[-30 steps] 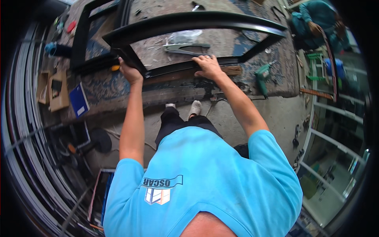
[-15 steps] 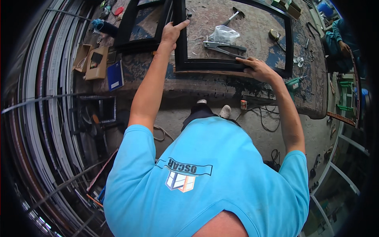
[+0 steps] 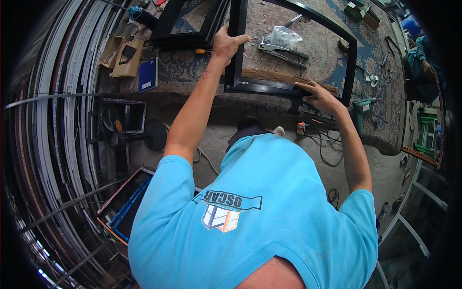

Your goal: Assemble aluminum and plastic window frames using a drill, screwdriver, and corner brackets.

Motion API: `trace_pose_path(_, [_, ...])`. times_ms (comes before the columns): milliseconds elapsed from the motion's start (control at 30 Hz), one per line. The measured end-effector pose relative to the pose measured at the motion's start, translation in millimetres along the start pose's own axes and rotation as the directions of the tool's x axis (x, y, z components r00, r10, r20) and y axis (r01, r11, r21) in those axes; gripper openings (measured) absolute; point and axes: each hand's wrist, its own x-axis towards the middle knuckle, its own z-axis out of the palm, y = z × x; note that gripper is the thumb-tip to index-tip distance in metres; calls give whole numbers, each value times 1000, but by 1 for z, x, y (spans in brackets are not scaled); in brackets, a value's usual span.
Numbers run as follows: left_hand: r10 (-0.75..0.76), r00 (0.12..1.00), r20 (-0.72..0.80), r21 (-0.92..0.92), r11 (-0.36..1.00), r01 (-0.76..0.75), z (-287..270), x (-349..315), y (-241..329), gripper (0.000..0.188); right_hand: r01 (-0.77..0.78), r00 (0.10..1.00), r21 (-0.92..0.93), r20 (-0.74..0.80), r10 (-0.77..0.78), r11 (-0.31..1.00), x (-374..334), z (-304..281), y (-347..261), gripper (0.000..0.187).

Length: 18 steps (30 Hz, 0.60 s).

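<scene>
A black rectangular frame point(image 3: 269, 89), like a window sash, is held over the near edge of the carpet-covered table. My left hand point(image 3: 227, 46) is closed around its left side, with the thumb stretched across the bar. At the near bar, toward the right corner, my right hand point(image 3: 318, 96) grips with its fingers over the top. Through the frame's opening show a clear plastic bag point(image 3: 285, 36), a hand tool with two long handles point(image 3: 283, 54), and a wooden strip point(image 3: 284, 77). Part of a hammer point(image 3: 292, 20) shows behind the bag.
More black frames point(image 3: 185, 41) are stacked left of my left hand. A blue notebook point(image 3: 148, 75) and an open cardboard box point(image 3: 127, 58) lie farther left. A green power drill point(image 3: 362, 113) rests at the table's right front. Another person's hand point(image 3: 427, 69) is at far right.
Both hands have drawn the frame toward me, and its near bar now hangs past the wooden strip at the table edge. The view has also shifted slightly.
</scene>
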Motion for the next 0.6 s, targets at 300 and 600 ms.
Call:
trace_pose_path(300, [-2,995,-103,21,1000,4,-13,-55,-1,33,-161,688,-7,-718,108,987,-42,32,51,56])
trace_pose_path(600, [53,990,-129,-17,998,-55,-13,-121,-2,42,-391,735,920,308,604,7,-73,75,93,77])
